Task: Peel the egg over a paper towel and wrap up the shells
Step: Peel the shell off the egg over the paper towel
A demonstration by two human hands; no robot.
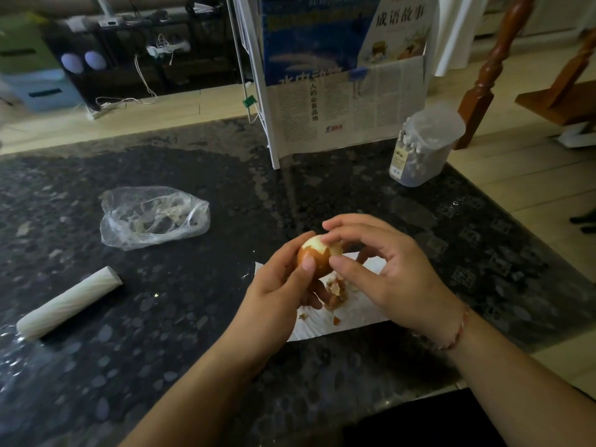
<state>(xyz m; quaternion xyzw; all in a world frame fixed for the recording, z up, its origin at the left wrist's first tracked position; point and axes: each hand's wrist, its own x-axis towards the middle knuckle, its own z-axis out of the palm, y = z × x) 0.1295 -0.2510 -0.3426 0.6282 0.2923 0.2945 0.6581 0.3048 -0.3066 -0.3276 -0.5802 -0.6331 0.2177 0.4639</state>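
Now your left hand [277,282] grips the egg [317,254] from the left, thumb laid across its brown shell and fingers curled beneath. Your right hand [380,269] curls over the egg's top and right side, fingertips on the pale peeled patch, thumb against the shell edge where brown meets white. The egg sits above the left part of the towel [338,321], roughly half bared at the top.

Shell bits [335,295] lie in a small heap on the towel just under the egg, with a stray chip near the towel's front edge. The towel's left edge shows past your left hand; its right part is hidden under your right hand, so you cannot tell where it ends there.

The counter [161,366] spreads wide to your left. A roll [69,304] lies tilted there, well apart from the towel, and a crumpled clear bag [154,216] rests farther back. A plastic jar [422,146] stands near the counter's right back corner, beside a newspaper-lined rack [348,114]. The counter's right edge runs close behind your right wrist, with pale floor beyond it. The near edge lies just below your forearms.
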